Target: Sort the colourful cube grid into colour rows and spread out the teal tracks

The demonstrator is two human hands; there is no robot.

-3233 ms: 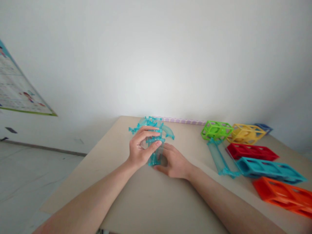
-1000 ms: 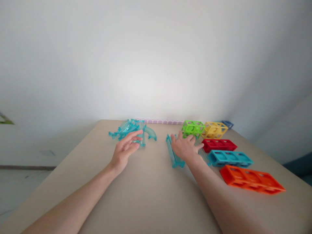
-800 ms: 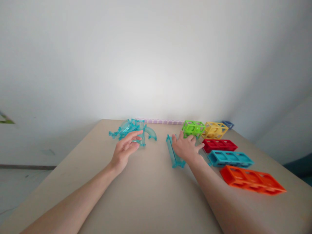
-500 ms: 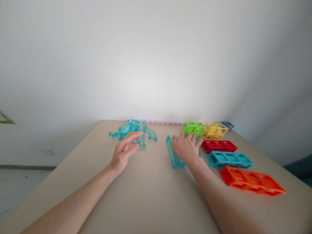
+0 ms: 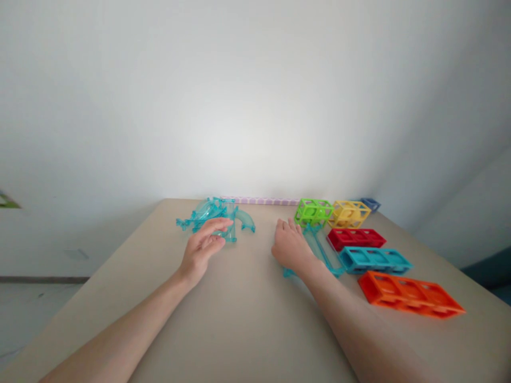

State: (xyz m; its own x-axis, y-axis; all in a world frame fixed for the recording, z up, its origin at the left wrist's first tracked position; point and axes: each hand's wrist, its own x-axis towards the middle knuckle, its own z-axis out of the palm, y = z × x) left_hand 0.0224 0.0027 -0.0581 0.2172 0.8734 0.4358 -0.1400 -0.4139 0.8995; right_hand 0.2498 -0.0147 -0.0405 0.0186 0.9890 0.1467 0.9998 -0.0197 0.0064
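Note:
My left hand [image 5: 203, 248] hovers just above the tan table [image 5: 239, 324] with its fingers loosely apart and nothing in it. Its fingertips are close to a pile of clear teal curved track pieces [image 5: 213, 214]. My right hand [image 5: 289, 247] lies palm down over a clear teal straight track [image 5: 288, 273], fingers curled over it; only the track's near end shows under the wrist. A second teal straight track [image 5: 321, 249] lies just right of that hand.
At the right lie frame blocks: green [image 5: 313, 211] and yellow [image 5: 349, 213] cubes, a small blue one [image 5: 370, 204], then long red [image 5: 355, 238], teal [image 5: 373, 259] and orange [image 5: 409, 293] blocks. A purple strip [image 5: 265, 200] runs along the wall.
My right hand has moved left from the green cube onto the left straight track. My left hand stayed near the curved pieces. Earlier, both hands held a teal piece together.

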